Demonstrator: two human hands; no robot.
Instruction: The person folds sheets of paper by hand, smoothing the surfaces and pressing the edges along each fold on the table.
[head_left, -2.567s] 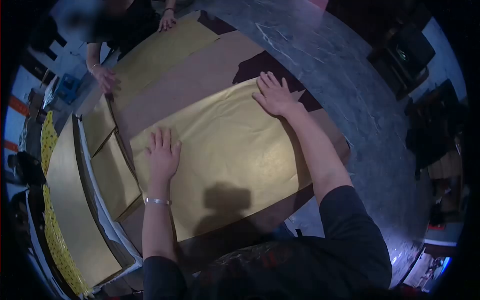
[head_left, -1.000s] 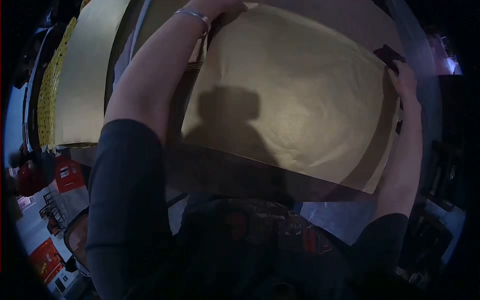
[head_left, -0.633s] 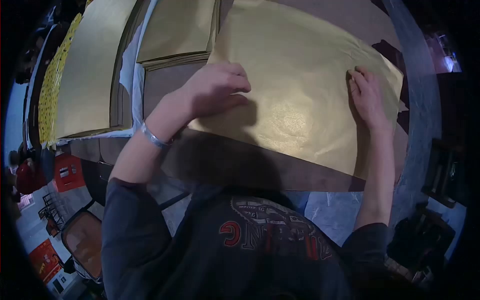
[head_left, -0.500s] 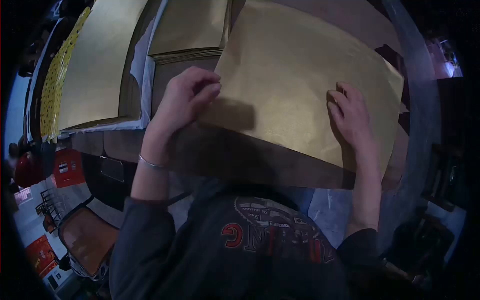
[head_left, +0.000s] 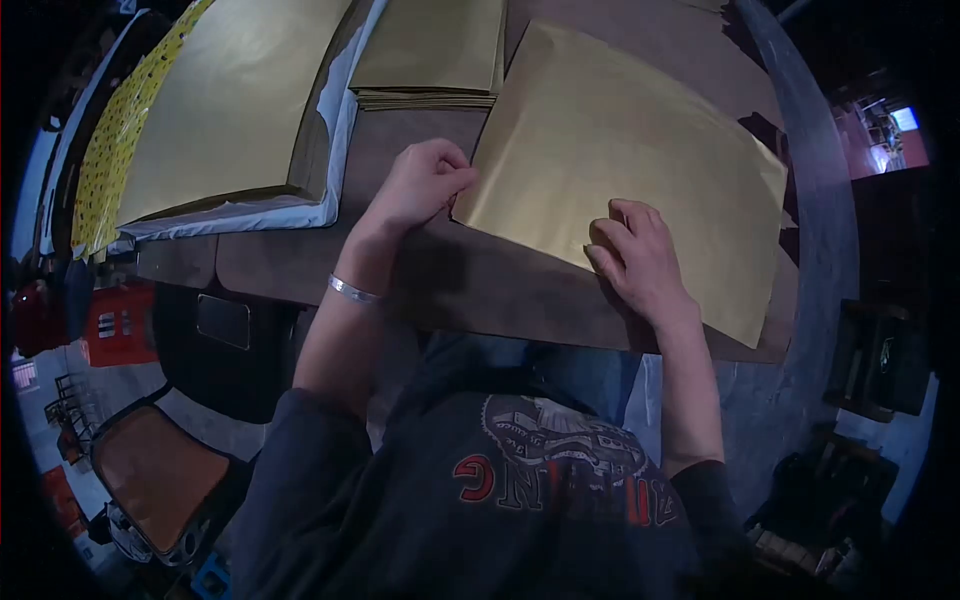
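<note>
A large gold paper sheet [head_left: 620,150] lies at a slant on the brown table in front of me. My left hand [head_left: 425,185] is at its left edge, thumb and forefinger pinched together on the edge near the front left corner. Along that side the paper looks slightly curved. My right hand [head_left: 640,260] rests on the sheet by its front edge, fingers bent and a little apart. Left of the sheet, behind my left hand, lies a stack of smaller gold sheets [head_left: 430,45].
Further left, a pile of large gold sheets [head_left: 240,90] lies in white wrapping [head_left: 250,218], beside yellow patterned wrapping [head_left: 125,150]. The brown table [head_left: 520,300] ends close to my body. A chair [head_left: 160,470] stands at lower left, near a red crate [head_left: 120,325].
The view has shifted. My left hand has closed its fingers at the sheet's left edge. My right hand has moved left and toward the sheet's front edge.
</note>
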